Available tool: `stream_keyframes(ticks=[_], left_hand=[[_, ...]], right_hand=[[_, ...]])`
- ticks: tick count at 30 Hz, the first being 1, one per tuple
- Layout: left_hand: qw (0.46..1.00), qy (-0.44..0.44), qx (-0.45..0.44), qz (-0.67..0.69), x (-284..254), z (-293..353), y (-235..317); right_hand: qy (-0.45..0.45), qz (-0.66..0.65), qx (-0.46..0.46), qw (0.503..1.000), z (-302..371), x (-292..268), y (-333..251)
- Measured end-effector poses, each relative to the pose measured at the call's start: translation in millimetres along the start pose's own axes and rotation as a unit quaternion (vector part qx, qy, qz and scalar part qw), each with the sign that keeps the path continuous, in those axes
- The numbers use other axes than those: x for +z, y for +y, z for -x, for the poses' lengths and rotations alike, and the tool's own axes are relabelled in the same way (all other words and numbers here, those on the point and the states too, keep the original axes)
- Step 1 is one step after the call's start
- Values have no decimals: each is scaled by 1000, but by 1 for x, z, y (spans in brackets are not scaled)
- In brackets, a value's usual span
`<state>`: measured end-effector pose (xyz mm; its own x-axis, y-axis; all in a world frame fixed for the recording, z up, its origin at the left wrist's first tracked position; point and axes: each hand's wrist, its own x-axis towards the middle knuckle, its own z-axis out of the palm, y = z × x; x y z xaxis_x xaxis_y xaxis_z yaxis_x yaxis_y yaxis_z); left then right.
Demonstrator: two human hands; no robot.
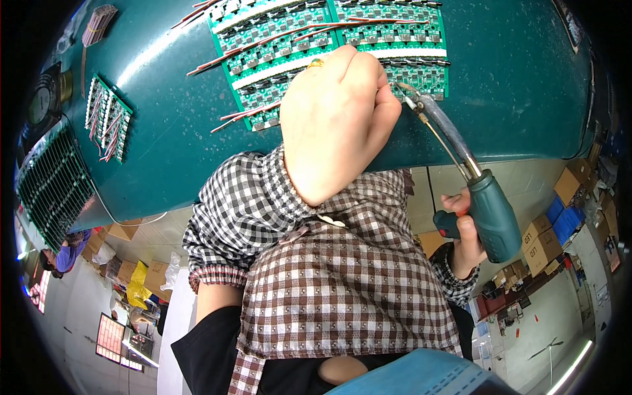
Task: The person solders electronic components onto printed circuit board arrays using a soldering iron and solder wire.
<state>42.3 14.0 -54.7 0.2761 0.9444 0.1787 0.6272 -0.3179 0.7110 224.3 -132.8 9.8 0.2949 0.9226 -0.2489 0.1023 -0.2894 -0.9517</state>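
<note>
The left hand (339,118) is held palm down over the near edge of two green circuit-board panels (411,39), its fingers curled together; whether anything is pinched at the fingertips cannot be told. The right hand (466,230) is wrapped around the handle of a green soldering gun (495,217), below the near edge of the table. The two hands are held apart, but the gun's metal barrel (454,135) is directed up and leftward, so that its tip is brought just beside the left fingertips; contact with the board cannot be judged.

The panels are laid side by side beyond the hands, their component rows running left to right and crossed obliquely by the barrel's long axis. The left hand is the nearer, and the panels are partly covered by it. Red and white wires (303,29) are strewn roughly along the rows.

Farther left on the green table (507,85), a smaller wired board (108,120) and a bundle of wires (100,25) are placed. Cardboard boxes (543,243) are seen beyond, at right.
</note>
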Motion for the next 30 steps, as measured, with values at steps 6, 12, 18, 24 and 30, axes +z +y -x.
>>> stream_keyframes(ticks=[6, 12, 18, 24, 30], left_hand=[[1000, 1, 0, -2, 0, 0, 0], [1000, 1, 0, 1, 0, 0, 0], [1000, 3, -3, -4, 1, 0, 0], [1000, 6, -6, -7, 0, -1, 2], [1000, 16, -9, -7, 4, 0, 2]], right_hand=[[-7, -3, -11, 1000, 0, -3, 2], [-3, -2, -7, 1000, 0, -3, 1], [16, 31, -19, 999, 2, -3, 1], [-4, 10, -10, 1000, 0, -1, 0], [7, 12, 3, 1000, 0, 1, 0]])
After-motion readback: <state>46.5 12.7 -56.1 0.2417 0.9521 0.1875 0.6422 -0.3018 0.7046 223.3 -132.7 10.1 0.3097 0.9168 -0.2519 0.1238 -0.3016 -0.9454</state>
